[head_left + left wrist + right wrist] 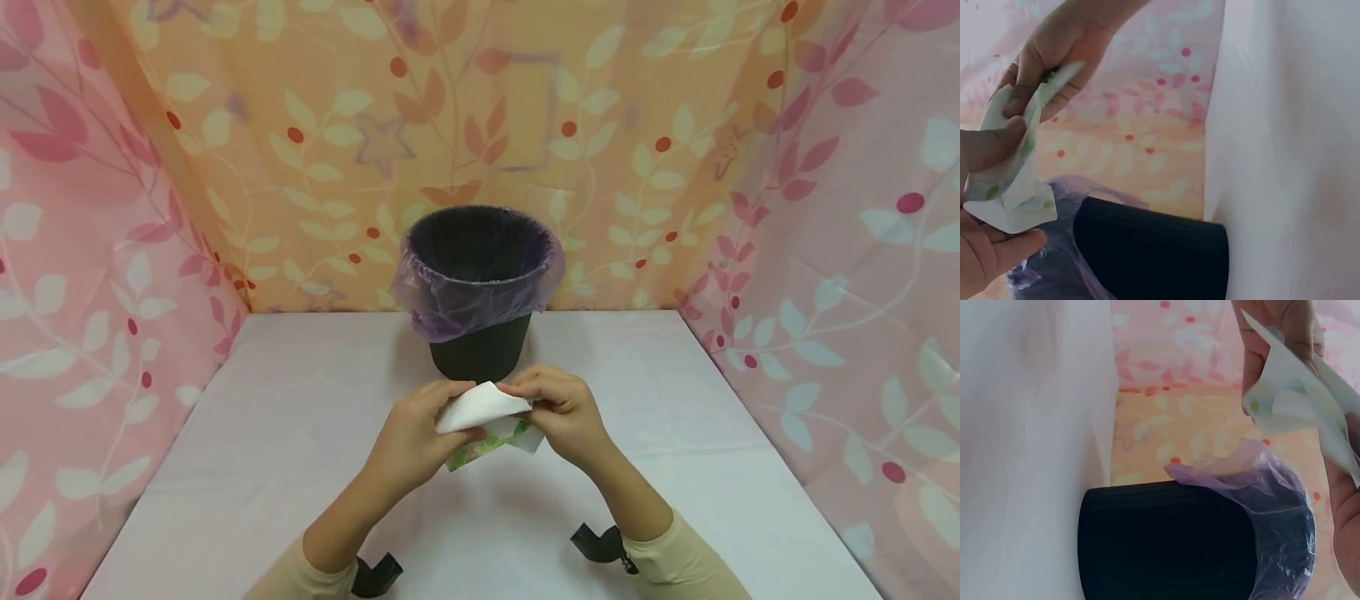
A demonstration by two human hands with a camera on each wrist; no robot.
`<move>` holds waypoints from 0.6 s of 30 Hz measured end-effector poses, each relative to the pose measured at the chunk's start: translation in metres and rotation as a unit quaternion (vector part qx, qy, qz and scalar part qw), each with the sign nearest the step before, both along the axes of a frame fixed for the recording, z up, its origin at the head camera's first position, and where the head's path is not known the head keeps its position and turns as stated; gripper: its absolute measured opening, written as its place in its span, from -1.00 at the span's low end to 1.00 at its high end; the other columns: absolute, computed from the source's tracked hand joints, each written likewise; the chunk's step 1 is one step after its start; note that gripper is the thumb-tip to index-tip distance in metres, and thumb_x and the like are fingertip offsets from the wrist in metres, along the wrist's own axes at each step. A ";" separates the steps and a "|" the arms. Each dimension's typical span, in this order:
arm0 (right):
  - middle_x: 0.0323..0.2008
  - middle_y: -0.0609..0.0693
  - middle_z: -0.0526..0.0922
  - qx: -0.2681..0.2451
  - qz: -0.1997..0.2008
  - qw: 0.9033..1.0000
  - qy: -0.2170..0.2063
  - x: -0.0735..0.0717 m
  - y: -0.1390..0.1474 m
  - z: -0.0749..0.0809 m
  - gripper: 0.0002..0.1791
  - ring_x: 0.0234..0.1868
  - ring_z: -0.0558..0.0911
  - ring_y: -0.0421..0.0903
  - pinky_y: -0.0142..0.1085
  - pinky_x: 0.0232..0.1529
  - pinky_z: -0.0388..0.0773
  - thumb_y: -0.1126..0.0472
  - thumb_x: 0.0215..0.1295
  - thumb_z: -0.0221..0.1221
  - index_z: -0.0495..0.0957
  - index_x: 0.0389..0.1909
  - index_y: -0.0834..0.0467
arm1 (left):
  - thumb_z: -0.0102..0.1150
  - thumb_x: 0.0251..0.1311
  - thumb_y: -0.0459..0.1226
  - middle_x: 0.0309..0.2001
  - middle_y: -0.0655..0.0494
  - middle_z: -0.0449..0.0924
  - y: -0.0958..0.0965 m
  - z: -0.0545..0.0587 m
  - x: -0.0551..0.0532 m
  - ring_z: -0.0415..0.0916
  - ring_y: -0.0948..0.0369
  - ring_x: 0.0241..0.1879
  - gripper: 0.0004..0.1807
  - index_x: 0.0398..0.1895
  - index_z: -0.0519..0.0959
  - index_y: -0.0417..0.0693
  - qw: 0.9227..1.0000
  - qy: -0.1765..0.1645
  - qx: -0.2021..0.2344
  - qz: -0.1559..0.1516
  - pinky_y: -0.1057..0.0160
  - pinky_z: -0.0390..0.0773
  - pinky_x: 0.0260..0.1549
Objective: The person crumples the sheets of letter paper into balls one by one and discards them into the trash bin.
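A folded piece of white paper with green leaf print (pixel 483 407) is held up in front of the bin in the head view. My left hand (pixel 412 429) pinches its left side, thumb below the white fold and fingers behind. On the other side my right hand (pixel 562 410) grips the paper between thumb and fingers. The left wrist view shows the paper (pixel 1016 169) bent, with loose flaps standing apart between the two hands. Part of it is covered by the fingers.
Just beyond the hands stands a black bin (pixel 480 354), upright on the white-covered table (pixel 300 433). A purple plastic liner (pixel 472 310) is folded over its rim. Floral cloth (pixel 480 100) hangs behind and at both sides. Black wrist mounts (pixel 600 543) sit at the sleeves.
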State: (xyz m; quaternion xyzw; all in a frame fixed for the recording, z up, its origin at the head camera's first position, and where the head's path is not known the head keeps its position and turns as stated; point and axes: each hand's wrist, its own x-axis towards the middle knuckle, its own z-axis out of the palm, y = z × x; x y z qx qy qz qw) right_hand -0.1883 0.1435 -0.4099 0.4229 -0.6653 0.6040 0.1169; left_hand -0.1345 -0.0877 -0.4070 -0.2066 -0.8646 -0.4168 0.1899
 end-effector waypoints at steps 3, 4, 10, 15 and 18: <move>-0.32 0.10 0.69 -0.003 0.021 1.000 0.008 0.002 0.002 0.001 -0.45 -0.19 0.64 -0.15 -0.39 -0.26 0.65 0.80 0.00 0.15 0.78 -0.10 0.24 | 0.67 -0.10 -0.25 -0.21 0.26 0.76 0.001 -0.001 0.001 0.67 0.30 -0.25 -0.65 -0.22 0.73 0.07 0.995 -0.070 0.062 -0.026 0.25 0.69 -0.23; -0.31 0.10 0.69 -0.002 0.027 1.000 0.013 0.003 0.002 0.002 -0.44 -0.20 0.64 -0.15 -0.38 -0.26 0.65 0.80 0.01 0.15 0.77 -0.10 0.24 | 0.67 -0.10 -0.25 -0.27 0.28 0.75 0.001 0.000 0.001 0.66 0.30 -0.31 -0.71 -0.31 0.72 0.09 0.991 -0.097 0.085 -0.034 0.26 0.68 -0.28; -0.11 0.11 0.69 0.019 -0.084 0.989 0.123 0.008 -0.005 0.015 -0.51 -0.09 0.65 -0.06 -0.43 -0.11 0.63 0.59 0.06 0.41 0.71 0.04 0.20 | 0.65 -0.07 -0.16 -0.45 0.25 0.75 -0.001 0.002 0.001 0.63 0.24 -0.46 -0.77 -0.52 0.69 0.08 0.968 -0.185 0.168 0.021 0.25 0.63 -0.45; -0.04 0.23 0.65 -0.013 -0.227 0.934 0.275 0.011 -0.015 0.020 -0.54 -0.02 0.64 0.09 -0.41 0.09 0.61 0.49 0.00 0.49 0.69 0.01 0.30 | 0.65 -0.06 -0.11 -0.47 0.16 0.75 -0.004 -0.002 -0.007 0.69 0.18 -0.46 -0.76 -0.52 0.73 0.03 0.957 -0.189 0.199 0.096 0.19 0.66 -0.46; 0.04 0.26 0.66 0.013 -0.205 0.925 0.319 0.012 -0.019 0.019 -0.57 0.06 0.65 0.14 -0.37 0.13 0.61 0.43 0.13 0.44 0.66 0.06 0.34 | 0.65 -0.07 -0.09 -0.44 0.11 0.76 -0.004 -0.005 -0.011 0.71 0.14 -0.45 -0.74 -0.49 0.75 0.00 0.952 -0.189 0.218 0.105 0.17 0.69 -0.46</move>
